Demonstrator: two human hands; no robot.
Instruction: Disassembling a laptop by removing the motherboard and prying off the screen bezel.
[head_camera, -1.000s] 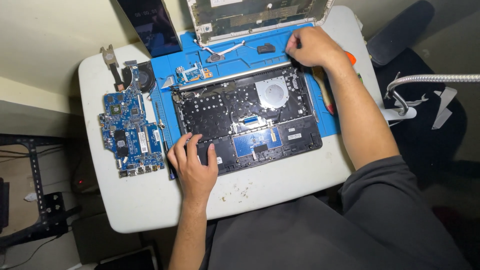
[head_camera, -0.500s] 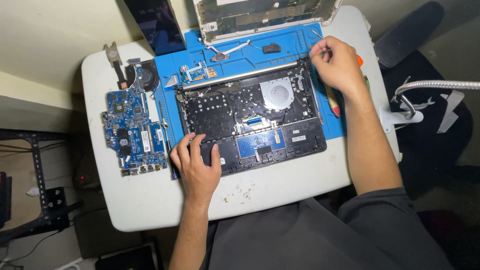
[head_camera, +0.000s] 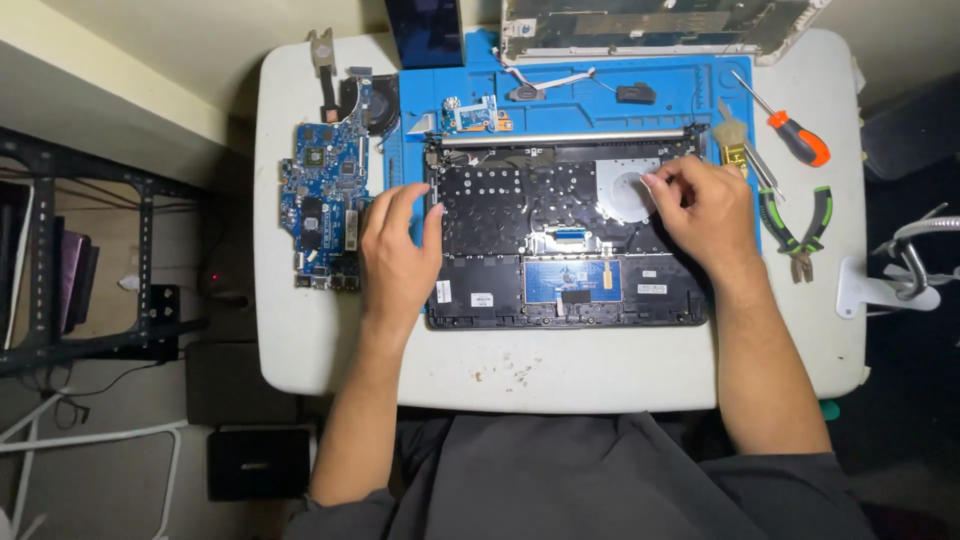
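Note:
An opened black laptop chassis lies on a blue work mat, its inside facing up, with a round fan cutout and a blue touchpad board. My left hand rests flat on the chassis's left edge with fingers spread and the thumb on the black plate. My right hand lies on the right half. Its bent fingertips come together at the rim of the fan cutout. Whether they pinch something small is not visible.
A blue motherboard and a fan lie left of the mat on the white table. An orange-handled screwdriver, a brush and green pliers lie to the right. A silver laptop cover is at the back.
My right hand came down from the mat's back right corner to the fan cutout. My left hand slid from the chassis's front left up along its left edge.

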